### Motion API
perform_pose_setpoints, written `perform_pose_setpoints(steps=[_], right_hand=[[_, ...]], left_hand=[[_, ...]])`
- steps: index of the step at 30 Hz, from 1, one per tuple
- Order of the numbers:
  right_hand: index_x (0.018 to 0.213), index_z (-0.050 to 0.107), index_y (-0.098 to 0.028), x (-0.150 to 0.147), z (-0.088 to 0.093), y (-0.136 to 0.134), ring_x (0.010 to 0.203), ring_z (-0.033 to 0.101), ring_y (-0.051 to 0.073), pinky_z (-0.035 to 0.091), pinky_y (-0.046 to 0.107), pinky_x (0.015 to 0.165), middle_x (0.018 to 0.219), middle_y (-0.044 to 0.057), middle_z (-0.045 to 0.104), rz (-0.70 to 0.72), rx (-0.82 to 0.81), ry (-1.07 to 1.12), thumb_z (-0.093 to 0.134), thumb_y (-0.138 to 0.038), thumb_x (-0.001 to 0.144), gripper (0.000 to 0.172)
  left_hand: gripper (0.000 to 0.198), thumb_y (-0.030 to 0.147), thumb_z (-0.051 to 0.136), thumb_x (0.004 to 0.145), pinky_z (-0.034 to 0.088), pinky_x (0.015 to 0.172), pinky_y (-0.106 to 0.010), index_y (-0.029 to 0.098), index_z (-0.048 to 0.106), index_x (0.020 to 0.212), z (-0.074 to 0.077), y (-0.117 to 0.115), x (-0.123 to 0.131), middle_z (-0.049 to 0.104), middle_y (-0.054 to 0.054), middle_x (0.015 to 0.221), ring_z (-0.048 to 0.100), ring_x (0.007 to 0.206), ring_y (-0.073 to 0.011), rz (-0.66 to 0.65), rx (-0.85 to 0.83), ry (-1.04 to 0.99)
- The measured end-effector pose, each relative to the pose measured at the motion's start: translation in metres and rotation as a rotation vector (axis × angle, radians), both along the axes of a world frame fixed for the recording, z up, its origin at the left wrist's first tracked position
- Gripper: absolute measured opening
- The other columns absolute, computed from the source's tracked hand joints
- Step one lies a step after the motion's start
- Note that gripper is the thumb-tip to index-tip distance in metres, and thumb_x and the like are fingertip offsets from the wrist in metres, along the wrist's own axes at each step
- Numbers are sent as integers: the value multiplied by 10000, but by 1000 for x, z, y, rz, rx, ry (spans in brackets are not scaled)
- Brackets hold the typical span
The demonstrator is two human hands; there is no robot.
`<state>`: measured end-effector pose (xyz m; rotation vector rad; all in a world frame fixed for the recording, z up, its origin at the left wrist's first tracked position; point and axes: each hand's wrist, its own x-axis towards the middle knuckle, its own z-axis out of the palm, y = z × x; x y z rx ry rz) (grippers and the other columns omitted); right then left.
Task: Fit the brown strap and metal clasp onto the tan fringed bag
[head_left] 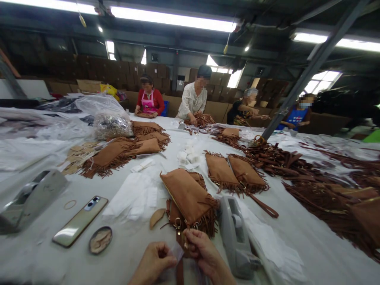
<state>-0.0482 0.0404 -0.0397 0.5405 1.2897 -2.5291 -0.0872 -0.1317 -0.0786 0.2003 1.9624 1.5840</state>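
A brown fringed pouch (185, 194) lies on the white-covered table just beyond my hands, partly on top of another brown piece. Its zipper edge and a gold-coloured clasp (177, 223) face me. From the clasp a brown wrist strap (179, 273) runs down between my hands. My left hand (152, 261) is closed in a pinch on a small piece of clear film (177, 251). Beside it, my right hand (204, 251) pinches the brown strap near its metal fitting; the fingers partly hide what they grip.
A grey tape dispenser (236, 237) stands right of my right hand, another dispenser (32, 202) at far left. Nearby lie a phone (81, 221), a round dish (101, 240) and white sheets (130, 198). More fringed pouches (222, 172) and a strap pile (276, 158) lie beyond. Several people work opposite.
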Motion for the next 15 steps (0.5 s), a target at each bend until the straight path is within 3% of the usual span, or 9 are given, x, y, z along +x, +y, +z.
perform_pose_setpoints(steps=[3,8,15], right_hand=[[732,568,-105,-2,4,0,413,200,-4,69,169,401,506,-83,385,-8,-6,-17,773,-397,612,376],[642,550,-117,-6,-1,-2,379,250,2,63,196,400,502,-32,520,-28,200,-42,741,-478,613,410],[590,554,-115,-7,-5,-6,380,290,18,110,213,418,445,-49,470,-69,336,13,699,-491,658,408]], left_hand=[[147,256,655,561,291,494,-201,135,574,541,4,-1,-1,501,34,496,423,522,-98,-29,-15,16],[131,239,600,622,279,499,-197,121,613,566,10,-1,-4,503,38,501,416,524,-93,-113,-26,46],[131,222,584,635,224,483,-196,114,614,567,13,-1,-4,455,51,493,363,514,-76,-184,-46,32]])
